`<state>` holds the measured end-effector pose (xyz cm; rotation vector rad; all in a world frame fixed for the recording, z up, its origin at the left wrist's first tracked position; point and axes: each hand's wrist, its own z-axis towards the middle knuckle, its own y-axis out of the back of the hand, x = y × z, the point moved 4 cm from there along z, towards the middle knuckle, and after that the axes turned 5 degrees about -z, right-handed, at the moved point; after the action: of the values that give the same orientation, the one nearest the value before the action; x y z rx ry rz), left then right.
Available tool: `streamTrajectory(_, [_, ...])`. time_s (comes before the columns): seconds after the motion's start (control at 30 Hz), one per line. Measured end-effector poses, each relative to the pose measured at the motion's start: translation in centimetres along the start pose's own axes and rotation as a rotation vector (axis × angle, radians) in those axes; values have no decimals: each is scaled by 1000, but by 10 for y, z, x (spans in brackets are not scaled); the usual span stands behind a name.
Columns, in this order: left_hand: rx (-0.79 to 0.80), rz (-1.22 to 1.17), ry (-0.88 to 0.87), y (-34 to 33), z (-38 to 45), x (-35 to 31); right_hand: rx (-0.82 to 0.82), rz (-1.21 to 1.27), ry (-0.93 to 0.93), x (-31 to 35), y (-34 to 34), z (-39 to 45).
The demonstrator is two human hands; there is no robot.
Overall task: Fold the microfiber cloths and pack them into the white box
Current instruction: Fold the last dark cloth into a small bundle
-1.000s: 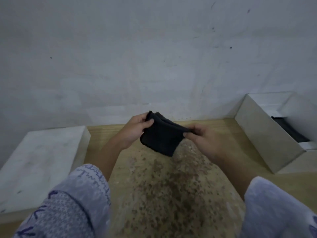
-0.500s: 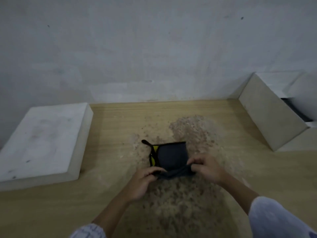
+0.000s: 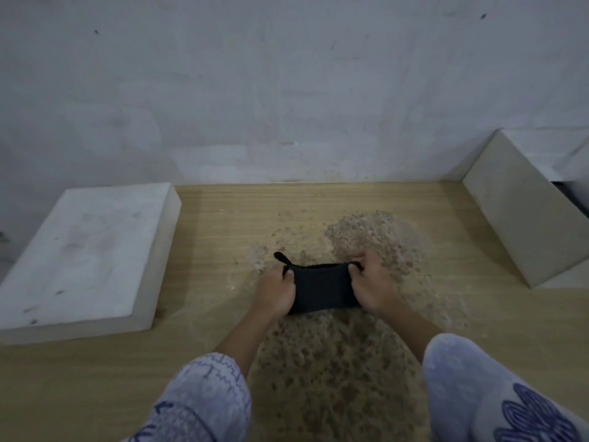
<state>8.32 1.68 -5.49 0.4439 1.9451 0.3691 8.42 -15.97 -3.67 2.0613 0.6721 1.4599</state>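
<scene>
A small dark microfiber cloth (image 3: 320, 290), folded into a compact rectangle, lies on the wooden table (image 3: 223, 218) in the middle of the head view. A short loop sticks out at its far left corner. My left hand (image 3: 275, 290) pinches the cloth's left edge and my right hand (image 3: 371, 287) pinches its right edge. The white box (image 3: 522, 215) stands tilted at the right edge, its opening mostly out of frame, with something dark just visible inside.
A flat white slab or lid (image 3: 86, 256) lies on the table at the left. A grey wall (image 3: 287, 90) rises right behind the table. A worn, speckled patch (image 3: 344, 362) covers the table surface around and in front of the cloth.
The cloth came down from mid-air onto the table. Both hands folded its near edge over to the far side, hiding the yellow trim, and now hold its two side edges.
</scene>
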Motion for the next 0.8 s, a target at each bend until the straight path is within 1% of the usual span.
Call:
streamTrajectory(0.1, [-109, 48, -2, 2, 4, 0, -49, 0, -8, -1, -2, 1])
streamTrajectory(0.27, [-273, 50, -85, 3, 10, 6, -166, -31, -21, -1, -5, 2])
streamTrajectory(0.33, [-325, -10, -104, 3, 5, 6, -181, -41, -18, -2, -6, 2])
streamTrajectory(0.43, [-368, -194, -101, 5, -12, 9, -209, -44, 3, -9, -7, 3])
streamTrajectory(0.5, [-400, -288, -68, 4, -22, 12, -213, -50, 10, -12, -8, 3])
streamTrajectory(0.57, [-440, -326, -45, 4, -26, 15, -214, -62, 21, -14, -10, 4])
streamTrajectory(0.67, [-415, -217, -54, 0, -24, 13, -213, -51, 37, -14, -10, 3])
streamTrajectory(0.73, [-402, -152, -118, -3, -24, 8, -243, -22, 75, -12, -8, -1])
streamTrajectory(0.8, [-433, -144, -203, -4, -24, 4, -311, 18, 140, -10, -1, -6])
